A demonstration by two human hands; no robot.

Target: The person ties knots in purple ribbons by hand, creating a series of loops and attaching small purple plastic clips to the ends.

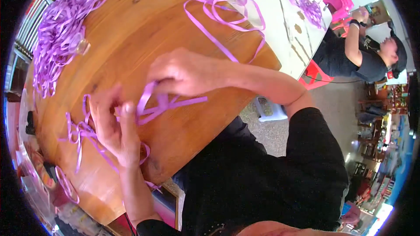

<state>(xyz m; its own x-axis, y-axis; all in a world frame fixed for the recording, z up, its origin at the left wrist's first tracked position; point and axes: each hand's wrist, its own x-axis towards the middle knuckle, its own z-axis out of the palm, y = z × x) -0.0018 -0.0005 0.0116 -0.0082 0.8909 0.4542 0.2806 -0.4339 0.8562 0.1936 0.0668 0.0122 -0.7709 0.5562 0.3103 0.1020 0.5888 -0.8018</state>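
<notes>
A length of shiny purple ribbon (151, 113) lies loosely folded over the wooden tabletop between my hands. Bent and blurred by motion, the fingers of my right hand (188, 73) close on a raised part of it. My left hand (113, 129) is just to the left, its thumb up and apart from its smeared fingers. Part of the ribbon runs behind that thumb; whether it touches the palm is hidden. Beside and under my left hand lies a tangle of knotted purple ribbon (82, 131) with loose tails.
A big heap of purple ribbon (65, 28) covers the far left of the wooden table (144, 22). Looped ribbon (216, 13) spreads across to a white marbled table (280, 22), which holds another purple bundle (306, 8). A person in black (358, 52) sits beyond, near pink stools.
</notes>
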